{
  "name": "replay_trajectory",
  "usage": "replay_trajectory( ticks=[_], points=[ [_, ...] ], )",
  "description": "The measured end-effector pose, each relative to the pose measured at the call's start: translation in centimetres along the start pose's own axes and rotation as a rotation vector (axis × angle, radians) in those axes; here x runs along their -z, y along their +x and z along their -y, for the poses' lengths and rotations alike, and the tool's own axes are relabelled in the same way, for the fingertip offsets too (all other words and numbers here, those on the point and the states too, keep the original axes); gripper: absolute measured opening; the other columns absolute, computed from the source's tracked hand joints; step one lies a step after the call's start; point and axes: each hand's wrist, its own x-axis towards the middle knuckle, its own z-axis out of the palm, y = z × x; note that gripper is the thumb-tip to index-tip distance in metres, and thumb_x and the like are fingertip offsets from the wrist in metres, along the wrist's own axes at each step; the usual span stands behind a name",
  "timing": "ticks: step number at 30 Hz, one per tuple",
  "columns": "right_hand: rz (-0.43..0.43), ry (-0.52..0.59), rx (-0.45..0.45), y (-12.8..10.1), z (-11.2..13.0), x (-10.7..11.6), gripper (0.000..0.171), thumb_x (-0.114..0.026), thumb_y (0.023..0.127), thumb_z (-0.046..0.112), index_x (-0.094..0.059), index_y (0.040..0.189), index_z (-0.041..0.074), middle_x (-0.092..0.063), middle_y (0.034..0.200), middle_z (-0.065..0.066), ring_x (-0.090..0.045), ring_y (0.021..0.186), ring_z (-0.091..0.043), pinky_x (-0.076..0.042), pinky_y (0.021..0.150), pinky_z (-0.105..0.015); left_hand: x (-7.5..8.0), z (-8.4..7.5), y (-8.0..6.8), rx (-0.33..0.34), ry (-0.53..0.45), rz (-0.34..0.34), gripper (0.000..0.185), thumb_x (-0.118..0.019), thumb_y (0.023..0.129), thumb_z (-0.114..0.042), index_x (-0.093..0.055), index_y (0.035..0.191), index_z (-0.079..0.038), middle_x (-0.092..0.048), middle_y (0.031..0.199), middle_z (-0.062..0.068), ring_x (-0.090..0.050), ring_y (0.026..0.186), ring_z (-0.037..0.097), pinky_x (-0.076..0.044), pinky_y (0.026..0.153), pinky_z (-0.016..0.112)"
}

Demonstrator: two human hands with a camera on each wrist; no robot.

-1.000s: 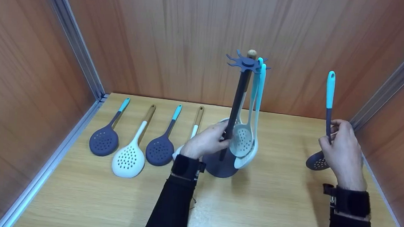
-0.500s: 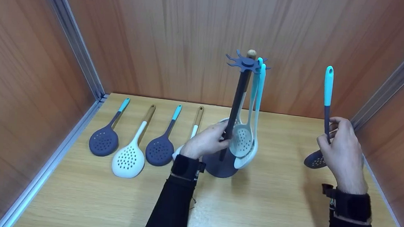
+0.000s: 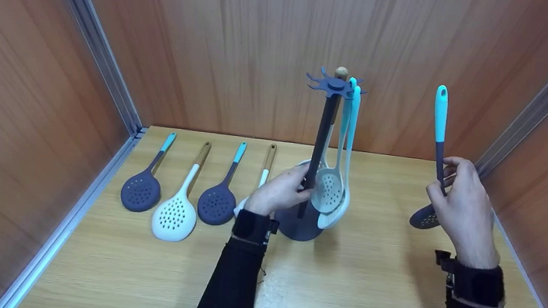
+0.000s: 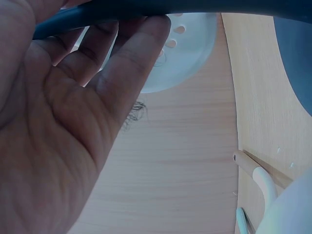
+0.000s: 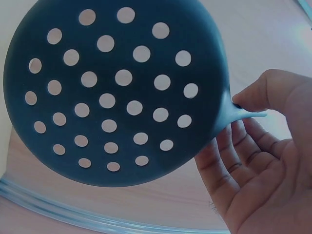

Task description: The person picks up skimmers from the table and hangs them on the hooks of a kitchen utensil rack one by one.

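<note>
— What lies at the left of the frame?
— Four skimmers [image 3: 179,185] in a row on the table [image 3: 372,281].
— And in the middle?
— The left hand [image 3: 278,191] curls its fingers around the pole of the rack [image 3: 322,143].
— On the right?
— The right hand [image 3: 462,208] pinches a dark skimmer [image 3: 433,163] upright, above the table.

Four skimmers [image 3: 179,185] lie in a row on the table [image 3: 367,281], left of the stand [image 3: 320,158].

Head view looks forward-down over light wooden tabletop [image 3: 372,281]; wrist views sit very close, palm-side, sharing that tabletop [image 4: 185,161] [image 5: 273,29].
</note>
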Motion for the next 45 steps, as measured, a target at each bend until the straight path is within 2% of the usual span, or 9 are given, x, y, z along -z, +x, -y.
replay_trajectory(
  ticks=[4,8,14,18,23,27,34,45],
  points=[
    [-0.004,0.003,0.014,-0.1,0.5,0.1,0.052,-0.064,0.107,0.004,-0.056,0.158,-0.005,-0.07,0.13,-0.028,-0.074,0.111,-0.046,-0.039,0.072,-0.015,0.1,0.0,-0.1,0.004,0.01,0.007,0.05,-0.068,0.118,-0.009,-0.054,0.166,-0.011,-0.071,0.157,0.018,-0.071,0.15,0.036,-0.064,0.123,0.051],
    [-0.009,0.003,0.024,-0.3,1.0,0.3,0.052,-0.065,0.107,0.003,-0.057,0.158,-0.005,-0.07,0.129,-0.029,-0.074,0.11,-0.047,-0.039,0.071,-0.014,0.2,0.2,-0.1,-0.025,0.032,0.002,0.048,-0.068,0.118,-0.006,-0.057,0.164,-0.011,-0.073,0.153,0.017,-0.072,0.148,0.034,-0.065,0.122,0.049],
    [-0.011,0.005,0.035,-0.7,1.9,0.7,0.051,-0.066,0.108,0.003,-0.057,0.157,-0.006,-0.07,0.128,-0.029,-0.074,0.109,-0.047,-0.04,0.069,-0.013,0.0,0.5,0.2,-0.035,0.047,-0.043,0.04,-0.073,0.114,-0.003,-0.067,0.152,-0.011,-0.076,0.143,0.011,-0.073,0.143,0.029,-0.064,0.121,0.047],
    [-0.026,0.017,0.049,-1.0,2.4,0.9,0.051,-0.067,0.107,0.002,-0.058,0.157,-0.005,-0.071,0.128,-0.027,-0.075,0.109,-0.045,-0.037,0.07,-0.009,-0.1,0.5,0.4,-0.025,0.032,-0.07,0.037,-0.076,0.112,-0.002,-0.069,0.147,-0.013,-0.077,0.135,0.01,-0.076,0.135,0.028,-0.067,0.114,0.047],
    [-0.058,0.035,0.072,-1.3,2.9,0.8,0.05,-0.067,0.106,0.0,-0.06,0.156,-0.003,-0.073,0.126,-0.025,-0.077,0.108,-0.043,-0.034,0.073,-0.004,-0.2,0.5,0.5,-0.025,0.022,-0.087,0.041,-0.077,0.111,-0.002,-0.069,0.149,-0.013,-0.079,0.134,0.011,-0.078,0.129,0.029,-0.07,0.105,0.044],
    [-0.072,0.044,0.091,-1.4,3.2,0.8,0.05,-0.068,0.105,0.0,-0.061,0.155,-0.003,-0.073,0.124,-0.025,-0.077,0.106,-0.043,-0.033,0.073,-0.002,-0.5,0.5,0.7,-0.023,0.021,-0.095,0.044,-0.078,0.11,0.0,-0.068,0.151,-0.014,-0.079,0.134,0.011,-0.078,0.129,0.028,-0.071,0.104,0.042],
    [-0.076,0.045,0.098,-1.7,3.9,1.1,0.05,-0.069,0.105,-0.001,-0.061,0.154,-0.002,-0.074,0.124,-0.024,-0.077,0.105,-0.043,-0.033,0.071,0.0,-1.4,-0.1,1.1,-0.016,0.002,-0.101,0.036,-0.079,0.11,-0.001,-0.07,0.142,-0.014,-0.078,0.131,0.008,-0.079,0.128,0.026,-0.072,0.1,0.036],
    [-0.083,0.068,0.117,-2.2,4.8,1.4,0.05,-0.069,0.106,-0.002,-0.06,0.155,-0.002,-0.074,0.122,-0.026,-0.078,0.102,-0.044,-0.034,0.074,0.005,-3.5,-1.6,1.9,-0.012,0.007,-0.134,0.044,-0.078,0.111,-0.001,-0.065,0.152,-0.009,-0.076,0.14,0.013,-0.077,0.136,0.027,-0.07,0.111,0.037]
  ],
)
